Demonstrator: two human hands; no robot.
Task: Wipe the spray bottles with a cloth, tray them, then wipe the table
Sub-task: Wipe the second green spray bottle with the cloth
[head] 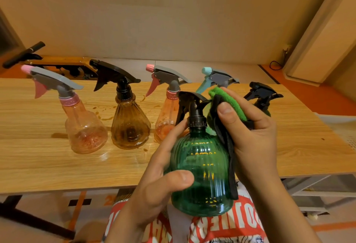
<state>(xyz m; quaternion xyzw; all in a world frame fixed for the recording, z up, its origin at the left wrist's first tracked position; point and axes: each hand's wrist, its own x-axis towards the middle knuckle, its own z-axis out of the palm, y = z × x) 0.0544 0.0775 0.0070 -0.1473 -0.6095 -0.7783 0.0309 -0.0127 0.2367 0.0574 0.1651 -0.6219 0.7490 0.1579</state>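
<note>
The green bottle (202, 169) is lifted off the bench (38, 161), upright in front of my chest, just over the near edge. My left hand (154, 185) grips it: thumb across its ribbed belly, one finger reaching up to the black collar under the trigger. My right hand (250, 136) pinches a green cloth (229, 102) with a dark backing, my fingers (225, 109) curled round it and pressing it against the bottle's neck and right shoulder. A dark strip of cloth hangs down the bottle's right side.

I judge this is the wiping step, on the first bottle handled. Next, the cloth needs to travel down and around the body while my left hand turns the bottle.

Behind it, five more bottles stand upright in a row on the bench: a pink bottle (84, 131), a brown bottle (131, 127), a second pink bottle (163, 127) partly hidden, a blue-trigger bottle (215, 77) mostly hidden, and a dark bottle (264, 96) at far right. Brown spots (104, 111) mark the wood between them. A white perforated edge (348, 131) at the right may be the tray; I cannot tell.
</note>
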